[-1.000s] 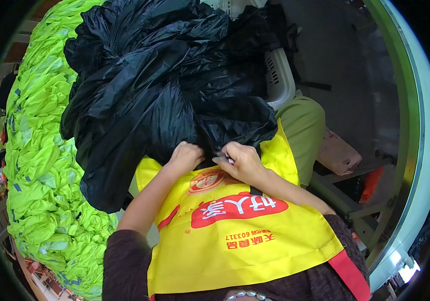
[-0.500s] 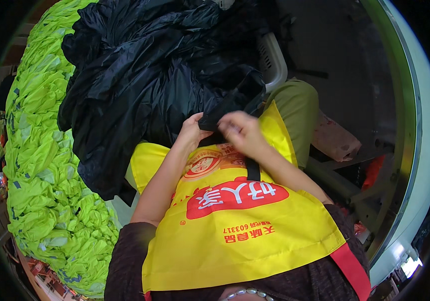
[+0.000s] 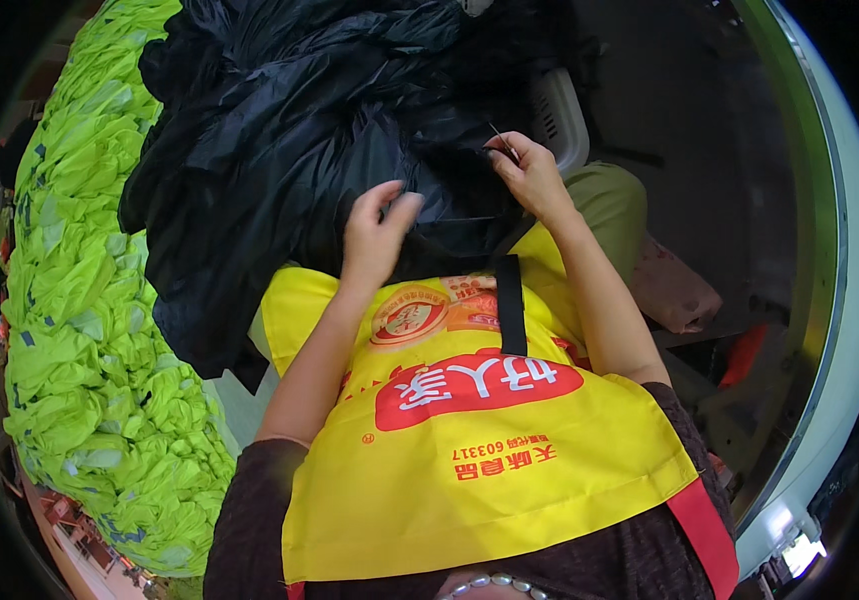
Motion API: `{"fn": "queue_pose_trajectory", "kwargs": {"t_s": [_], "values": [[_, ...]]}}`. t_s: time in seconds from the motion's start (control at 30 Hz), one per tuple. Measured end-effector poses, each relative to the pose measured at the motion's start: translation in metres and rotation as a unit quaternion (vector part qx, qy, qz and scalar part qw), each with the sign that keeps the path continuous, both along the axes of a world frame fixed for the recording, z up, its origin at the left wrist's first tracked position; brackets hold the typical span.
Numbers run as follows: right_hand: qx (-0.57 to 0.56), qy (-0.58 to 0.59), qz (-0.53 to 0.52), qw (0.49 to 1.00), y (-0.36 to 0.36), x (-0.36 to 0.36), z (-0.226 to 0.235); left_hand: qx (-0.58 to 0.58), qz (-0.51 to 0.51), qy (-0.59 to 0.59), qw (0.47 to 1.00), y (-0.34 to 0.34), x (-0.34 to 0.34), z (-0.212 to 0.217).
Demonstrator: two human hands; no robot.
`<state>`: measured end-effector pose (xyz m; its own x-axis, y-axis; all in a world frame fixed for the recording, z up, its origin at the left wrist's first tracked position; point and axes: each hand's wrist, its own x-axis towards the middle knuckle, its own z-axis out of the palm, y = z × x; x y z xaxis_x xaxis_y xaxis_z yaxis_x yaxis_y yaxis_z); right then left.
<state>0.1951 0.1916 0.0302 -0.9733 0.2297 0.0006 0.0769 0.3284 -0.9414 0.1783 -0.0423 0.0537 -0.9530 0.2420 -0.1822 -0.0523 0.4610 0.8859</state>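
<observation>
Left hand point(image 3: 376, 232) loosely parted above black fabric point(image 3: 259, 210), right hand point(image 3: 531, 180) gripping a slim pointed tool point(image 3: 501, 140)

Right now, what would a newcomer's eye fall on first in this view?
Most likely the bright yellow apron with red print, at lower centre, and the lime-green heap of fabric along the left side. Between them and above, dark bunched black fabric stands out by contrast. Over its right part, the right hand holds a thin pointed tool.
</observation>
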Motion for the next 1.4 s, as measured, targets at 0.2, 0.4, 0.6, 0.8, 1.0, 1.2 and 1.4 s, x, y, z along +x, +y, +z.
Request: {"fn": "queue_pose_trajectory", "kwargs": {"t_s": [0.2,0.4,0.6,0.8,1.0,1.2,1.4], "values": [[0.001,-0.01,-0.051,0.999,-0.018,0.0,0.005,-0.165,-0.272,0.214,0.924,0.053,0.01,-0.01],[-0.123,-0.056,0.032,0.99,0.024,0.005,0.001,0.267,-0.006,-0.122,0.956,0.019,-0.015,-0.018],[-0.255,-0.193,0.129,0.939,0.009,0.056,0.023,0.197,-0.191,-0.343,0.898,-0.036,-0.027,0.043],[-0.09,-0.049,0.028,0.994,0.011,0.052,0.008,0.176,-0.198,-0.38,0.886,-0.013,-0.031,0.026],[0.085,0.087,0.067,0.99,-0.014,0.05,0.072,0.247,-0.178,-0.442,0.844,-0.011,-0.035,0.022],[0.13,0.175,0.099,0.971,-0.055,0.04,0.041,0.215,-0.105,-0.379,0.894,-0.005,-0.03,0.019],[0.081,0.195,0.054,0.976,-0.059,0.051,0.051,0.233,-0.035,-0.396,0.888,0.001,-0.023,0.038]]}}
